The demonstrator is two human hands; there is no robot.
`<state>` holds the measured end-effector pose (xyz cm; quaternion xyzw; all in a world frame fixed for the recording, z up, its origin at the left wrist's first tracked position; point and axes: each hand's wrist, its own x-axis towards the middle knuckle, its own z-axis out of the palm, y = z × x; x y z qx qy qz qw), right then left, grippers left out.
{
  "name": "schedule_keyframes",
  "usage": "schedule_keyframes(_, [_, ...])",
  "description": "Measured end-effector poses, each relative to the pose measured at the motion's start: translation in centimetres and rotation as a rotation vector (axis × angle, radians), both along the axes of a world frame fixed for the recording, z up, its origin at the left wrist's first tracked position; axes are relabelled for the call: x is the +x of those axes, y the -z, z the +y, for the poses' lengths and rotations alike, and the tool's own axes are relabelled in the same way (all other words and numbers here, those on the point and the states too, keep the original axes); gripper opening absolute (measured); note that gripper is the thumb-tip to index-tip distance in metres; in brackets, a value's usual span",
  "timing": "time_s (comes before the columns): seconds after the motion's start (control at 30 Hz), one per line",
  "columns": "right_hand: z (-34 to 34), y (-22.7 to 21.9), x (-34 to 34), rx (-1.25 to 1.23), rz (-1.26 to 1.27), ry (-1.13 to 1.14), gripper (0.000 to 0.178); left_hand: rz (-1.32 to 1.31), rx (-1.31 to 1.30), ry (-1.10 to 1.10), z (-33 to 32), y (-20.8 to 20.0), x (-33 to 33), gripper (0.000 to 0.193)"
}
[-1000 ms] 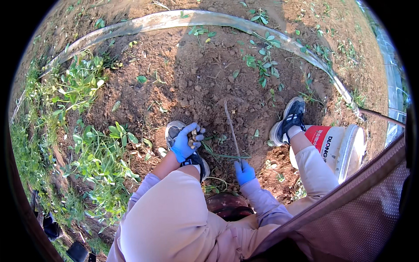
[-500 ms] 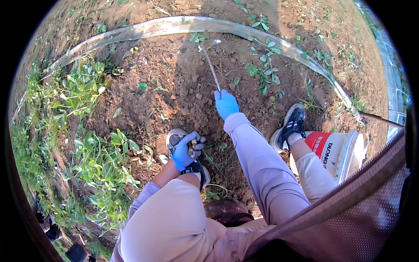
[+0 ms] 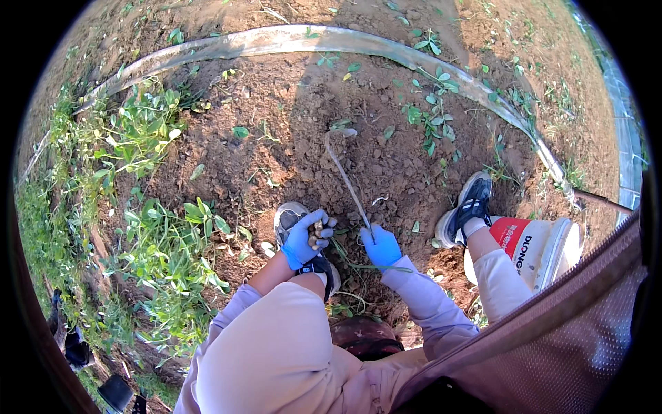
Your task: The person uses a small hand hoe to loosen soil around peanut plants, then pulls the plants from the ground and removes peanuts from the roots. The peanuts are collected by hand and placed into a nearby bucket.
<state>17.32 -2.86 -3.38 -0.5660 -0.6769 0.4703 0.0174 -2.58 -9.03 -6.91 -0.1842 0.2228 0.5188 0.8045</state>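
My right hand (image 3: 380,246), in a blue glove, is closed round the handle of a thin metal hand hoe (image 3: 346,179). The tool points away from me, its bent head (image 3: 340,131) resting at the loose brown soil. In a matching glove, my left hand (image 3: 302,241) is curled round several small tan peanut pods (image 3: 318,234) above my left shoe (image 3: 288,215). Its fingertips look smeared with dirt. Between the two hands, thin green stems (image 3: 348,259) lie on the ground.
A pale flat hose-like strip (image 3: 276,41) arcs across the soil ahead. Leafy plants (image 3: 162,259) grow thickly on the left. Beside my right shoe (image 3: 469,207) a white and red bucket (image 3: 552,248) lies on its side. A dark round seat (image 3: 362,334) is beneath me.
My right hand has drawn the hoe back toward me, so its head is now nearer on the soil. My left hand keeps the pods, almost unmoved.
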Motion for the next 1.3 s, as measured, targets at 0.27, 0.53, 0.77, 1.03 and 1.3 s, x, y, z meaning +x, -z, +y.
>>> schedule_keyframes(0.27, [5.5,-1.7,0.7,0.179,0.002,0.087,0.031,0.008,0.002,0.011,0.0,0.0,-0.1,0.019])
schedule_keyframes(0.53, [14.9,7.2,-6.6,0.313,-0.228,0.086,0.037,0.01,0.0,0.019,0.4,-0.3,0.2,0.019])
schedule_keyframes(0.77, [10.1,3.9,-5.8,-0.183,0.05,0.163,0.034,0.042,-0.049,0.046,0.5,-0.6,0.3,0.019])
schedule_keyframes(1.03, [1.3,1.9,0.2,0.172,-0.031,-0.1,0.03,0.022,-0.037,-0.002,0.4,-0.7,0.3,0.019])
schedule_keyframes(1.3, [13.6,1.5,-2.2,0.388,-0.093,0.222,0.033,0.033,-0.038,0.019,0.3,-0.8,0.2,0.02])
